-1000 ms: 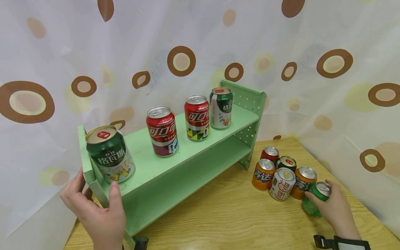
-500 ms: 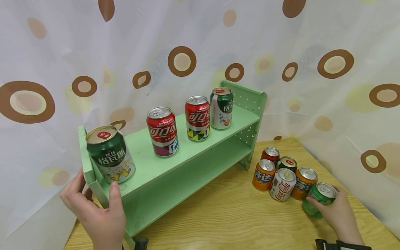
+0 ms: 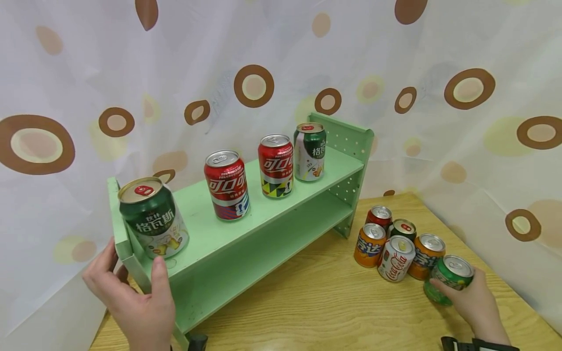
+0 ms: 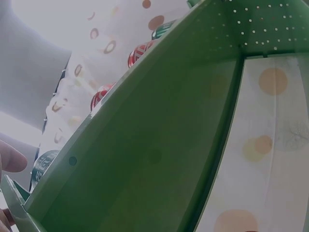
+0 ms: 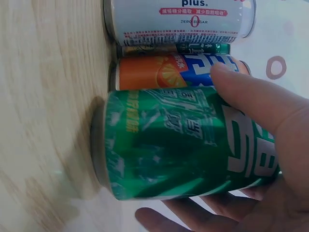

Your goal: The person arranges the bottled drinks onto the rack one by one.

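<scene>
At the right of the head view my right hand point(image 3: 475, 301) holds a green soda can point(image 3: 449, 279), thumb on its near side. In the right wrist view the thumb point(image 5: 256, 96) lies along the green can and the fingers pass round its other side. The can stands upright, its base close to the table, beside an orange soda can point(image 3: 428, 255). My left hand point(image 3: 139, 303) grips the left end panel of a green two-tier shelf point(image 3: 272, 263), fingers behind the panel and thumb in front. A dark green and white drink can point(image 3: 154, 219) stands just above that thumb.
Two red cola cans point(image 3: 227, 187) and another green and white can point(image 3: 310, 153) stand along the shelf's upper tier. On the wooden table point(image 3: 316, 302), a white cola can point(image 3: 396, 261), a second orange can point(image 3: 370, 246) and others cluster near the green can. A patterned curtain point(image 3: 290, 58) hangs behind.
My right hand has slid a little down and outward on the green can, so its lid now shows in full. The left hand and the shelf stay put.
</scene>
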Demonstrator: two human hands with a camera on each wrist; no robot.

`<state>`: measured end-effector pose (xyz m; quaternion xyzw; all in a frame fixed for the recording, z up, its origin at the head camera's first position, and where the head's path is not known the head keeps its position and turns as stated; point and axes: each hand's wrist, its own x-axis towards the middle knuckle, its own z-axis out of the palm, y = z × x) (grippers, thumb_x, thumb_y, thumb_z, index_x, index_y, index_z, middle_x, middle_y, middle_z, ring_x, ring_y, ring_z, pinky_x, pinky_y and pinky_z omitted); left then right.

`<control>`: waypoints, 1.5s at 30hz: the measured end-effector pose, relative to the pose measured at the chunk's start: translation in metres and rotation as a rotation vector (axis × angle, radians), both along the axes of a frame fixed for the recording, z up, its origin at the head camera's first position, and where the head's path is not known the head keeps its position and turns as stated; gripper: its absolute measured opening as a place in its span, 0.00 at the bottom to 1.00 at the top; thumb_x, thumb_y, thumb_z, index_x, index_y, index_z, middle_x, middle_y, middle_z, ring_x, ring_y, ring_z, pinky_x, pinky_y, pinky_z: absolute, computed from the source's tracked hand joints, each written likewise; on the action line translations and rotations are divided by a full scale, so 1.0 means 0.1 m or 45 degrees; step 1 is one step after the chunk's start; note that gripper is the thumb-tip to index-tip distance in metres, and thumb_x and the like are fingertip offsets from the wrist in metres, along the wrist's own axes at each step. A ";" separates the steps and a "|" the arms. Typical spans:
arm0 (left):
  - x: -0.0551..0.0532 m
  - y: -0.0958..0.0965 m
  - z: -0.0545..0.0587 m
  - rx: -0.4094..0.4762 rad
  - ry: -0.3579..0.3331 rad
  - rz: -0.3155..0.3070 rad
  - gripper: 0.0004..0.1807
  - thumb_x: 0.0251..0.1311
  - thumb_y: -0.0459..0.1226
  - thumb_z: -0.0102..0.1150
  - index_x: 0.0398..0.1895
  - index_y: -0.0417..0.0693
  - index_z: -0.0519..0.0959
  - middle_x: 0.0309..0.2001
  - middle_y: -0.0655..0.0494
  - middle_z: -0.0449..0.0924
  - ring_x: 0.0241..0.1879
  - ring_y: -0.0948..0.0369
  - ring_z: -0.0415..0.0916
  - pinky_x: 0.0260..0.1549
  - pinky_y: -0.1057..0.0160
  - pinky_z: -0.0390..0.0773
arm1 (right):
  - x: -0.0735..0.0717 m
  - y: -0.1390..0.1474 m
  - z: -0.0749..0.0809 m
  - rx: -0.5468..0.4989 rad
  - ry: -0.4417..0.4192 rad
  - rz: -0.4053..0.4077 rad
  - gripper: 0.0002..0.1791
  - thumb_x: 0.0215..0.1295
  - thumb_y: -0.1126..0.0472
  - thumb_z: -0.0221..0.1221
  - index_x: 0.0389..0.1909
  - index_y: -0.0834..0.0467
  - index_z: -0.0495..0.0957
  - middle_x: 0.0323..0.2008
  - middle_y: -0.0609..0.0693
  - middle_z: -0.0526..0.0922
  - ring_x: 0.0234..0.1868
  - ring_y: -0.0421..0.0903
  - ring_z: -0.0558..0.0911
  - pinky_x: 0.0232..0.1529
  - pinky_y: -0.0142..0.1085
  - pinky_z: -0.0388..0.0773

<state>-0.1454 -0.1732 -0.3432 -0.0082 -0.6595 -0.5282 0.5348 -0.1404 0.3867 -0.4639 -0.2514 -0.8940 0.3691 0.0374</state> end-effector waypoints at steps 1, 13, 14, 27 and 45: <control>0.00 0.00 0.00 -0.001 -0.002 0.001 0.37 0.55 0.26 0.59 0.72 0.41 0.65 0.64 0.65 0.60 0.65 0.61 0.65 0.53 0.69 0.67 | 0.00 -0.01 0.00 -0.002 0.001 -0.017 0.65 0.67 0.39 0.64 0.76 0.78 0.32 0.67 0.85 0.55 0.64 0.82 0.65 0.58 0.70 0.73; 0.00 0.00 0.00 -0.005 -0.007 0.007 0.37 0.55 0.27 0.59 0.72 0.42 0.64 0.63 0.66 0.59 0.65 0.61 0.64 0.53 0.69 0.67 | 0.01 -0.07 -0.05 0.043 0.047 -0.117 0.63 0.66 0.37 0.62 0.77 0.77 0.37 0.68 0.84 0.57 0.64 0.81 0.65 0.61 0.70 0.69; 0.00 0.00 0.00 -0.007 -0.008 0.009 0.37 0.55 0.27 0.59 0.72 0.42 0.64 0.63 0.66 0.59 0.65 0.61 0.64 0.53 0.69 0.67 | 0.01 -0.07 -0.06 0.043 0.054 -0.119 0.63 0.66 0.37 0.62 0.77 0.77 0.37 0.68 0.84 0.58 0.64 0.81 0.66 0.61 0.70 0.69; -0.01 0.00 0.00 0.002 0.008 0.007 0.37 0.54 0.27 0.59 0.71 0.42 0.65 0.63 0.65 0.60 0.64 0.61 0.64 0.53 0.69 0.67 | 0.03 -0.11 -0.07 0.051 0.108 -0.193 0.61 0.66 0.38 0.62 0.77 0.77 0.42 0.67 0.82 0.60 0.63 0.79 0.67 0.60 0.70 0.69; -0.01 -0.01 0.00 -0.013 0.016 0.001 0.37 0.54 0.26 0.59 0.72 0.42 0.64 0.63 0.65 0.60 0.65 0.60 0.64 0.54 0.69 0.68 | 0.01 -0.26 0.11 0.009 0.392 -0.361 0.56 0.63 0.42 0.66 0.78 0.70 0.50 0.70 0.77 0.63 0.68 0.74 0.66 0.64 0.70 0.64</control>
